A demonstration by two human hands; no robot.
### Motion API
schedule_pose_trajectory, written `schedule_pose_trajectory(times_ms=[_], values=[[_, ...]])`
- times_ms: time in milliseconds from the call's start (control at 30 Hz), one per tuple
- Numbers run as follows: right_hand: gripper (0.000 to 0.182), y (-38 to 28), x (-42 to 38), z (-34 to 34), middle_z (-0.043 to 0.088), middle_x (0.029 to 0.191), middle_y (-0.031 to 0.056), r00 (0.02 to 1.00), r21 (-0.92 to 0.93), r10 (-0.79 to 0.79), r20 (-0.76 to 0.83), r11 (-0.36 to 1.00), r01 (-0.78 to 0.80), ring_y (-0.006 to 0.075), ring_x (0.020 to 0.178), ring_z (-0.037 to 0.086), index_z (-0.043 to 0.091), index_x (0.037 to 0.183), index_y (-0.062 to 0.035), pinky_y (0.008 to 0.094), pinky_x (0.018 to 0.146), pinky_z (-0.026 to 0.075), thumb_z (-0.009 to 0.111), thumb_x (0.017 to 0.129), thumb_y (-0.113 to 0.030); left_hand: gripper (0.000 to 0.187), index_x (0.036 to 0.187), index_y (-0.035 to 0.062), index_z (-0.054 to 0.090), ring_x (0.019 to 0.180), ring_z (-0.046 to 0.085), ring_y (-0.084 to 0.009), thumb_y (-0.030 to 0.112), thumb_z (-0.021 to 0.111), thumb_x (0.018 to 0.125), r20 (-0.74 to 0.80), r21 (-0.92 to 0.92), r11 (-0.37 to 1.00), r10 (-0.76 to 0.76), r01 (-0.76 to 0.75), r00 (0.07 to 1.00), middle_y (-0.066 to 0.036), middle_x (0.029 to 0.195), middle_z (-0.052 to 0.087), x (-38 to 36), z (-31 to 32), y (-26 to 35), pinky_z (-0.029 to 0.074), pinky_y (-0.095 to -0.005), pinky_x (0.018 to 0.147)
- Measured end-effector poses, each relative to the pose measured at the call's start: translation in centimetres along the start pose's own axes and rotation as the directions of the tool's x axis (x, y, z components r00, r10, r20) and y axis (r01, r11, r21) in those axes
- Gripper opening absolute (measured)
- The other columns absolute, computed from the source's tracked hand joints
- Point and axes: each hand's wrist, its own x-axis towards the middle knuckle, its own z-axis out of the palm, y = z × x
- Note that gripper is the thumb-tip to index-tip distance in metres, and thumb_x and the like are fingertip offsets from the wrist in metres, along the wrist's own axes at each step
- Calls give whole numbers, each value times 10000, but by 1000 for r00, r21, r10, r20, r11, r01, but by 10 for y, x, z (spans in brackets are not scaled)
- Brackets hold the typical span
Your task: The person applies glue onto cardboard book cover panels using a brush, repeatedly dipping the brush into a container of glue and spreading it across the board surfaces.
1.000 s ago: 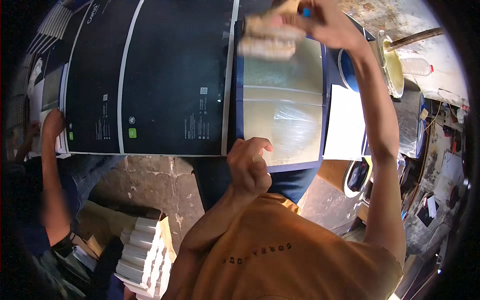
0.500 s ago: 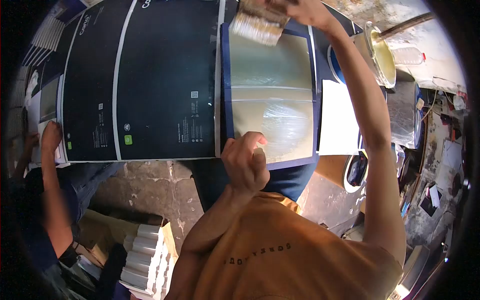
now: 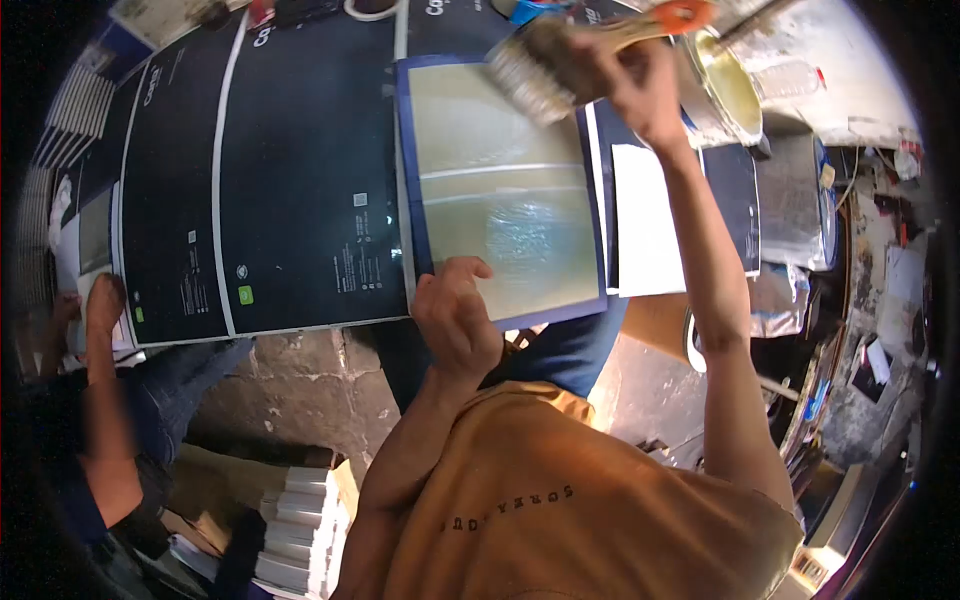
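A wide brush with pale, wet-looking bristles and an orange-tipped handle is gripped in my right hand, above the upper right part of a blue-edged sheet. Two beige boards with a narrow strip between them lie on this sheet, and their surface shines with a streaky wet coat. My left hand rests at the sheet's lower left corner with its fingers curled; whether it pinches the edge is hard to make out. White paper lies to the right of the sheet.
Black printed panels cover the table. A bucket of pale yellow paste with a stick stands at the upper right, beside a plastic bottle. At the far left are another person's hands. White stacks sit in a box below.
My right hand and the brush have come down and turned, so the handle now shows. The blue-edged sheet now sits slightly tilted, and the whole view has shifted.
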Motion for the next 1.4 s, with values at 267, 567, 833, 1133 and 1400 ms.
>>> schedule_pose_trajectory(times_ms=[267, 567, 833, 1133, 1400], values=[[297, -19, -58, -82, 713, 750, 94, 901, -195, 231, -366, 928, -317, 96, 682, 634, 720, 900, 56, 258, 648, 499, 738, 887, -240, 561, 893, 1, 585, 646, 472, -124, 440, 279, 1061, 147, -135, 956, -241, 261, 959, -51, 705, 521, 3, -16, 4, 368, -298, 595], [196, -100, -102, -120, 689, 804, 28, 785, 141, 256, -564, 966, -215, 72, 672, 583, 713, 957, 32, 229, 597, 442, 696, 927, -161, 903, 1430, -82, 364, 1415, 355, -374, 360, 806, 778, 743, 523, 624, 0, -581, 669, -275, 1494, 370, 14, -64, 40, 248, -501, 1169], [207, -118, -103, -126, 703, 892, 12, 726, 309, 276, -630, 947, -92, 47, 742, 581, 702, 1034, 56, 206, 654, 449, 680, 933, -124, 742, 1374, -131, 430, 1322, 472, -424, 314, 731, 862, 858, 421, 551, 16, -721, 513, -331, 1420, 447, 25, -67, 42, 348, -489, 1133], [257, -120, -108, -159, 718, 947, 60, 564, 217, 133, -815, 973, 84, 78, 815, 633, 698, 1037, 61, 226, 720, 489, 702, 928, -171, 498, 878, -61, 565, 685, 359, -63, 379, 423, 1065, 828, 413, 884, -265, -217, 495, 54, 707, 406, 158, -88, 82, 335, -274, 590], [254, -115, -128, -188, 705, 1039, 79, 580, 341, 139, -803, 905, 255, 101, 903, 646, 662, 1113, 64, 233, 791, 502, 662, 953, -133, 584, 1268, -103, 480, 975, 466, -213, 404, 553, 989, 882, 412, 755, -190, -510, 431, -152, 1004, 483, 133, -92, 81, 402, -334, 839]])
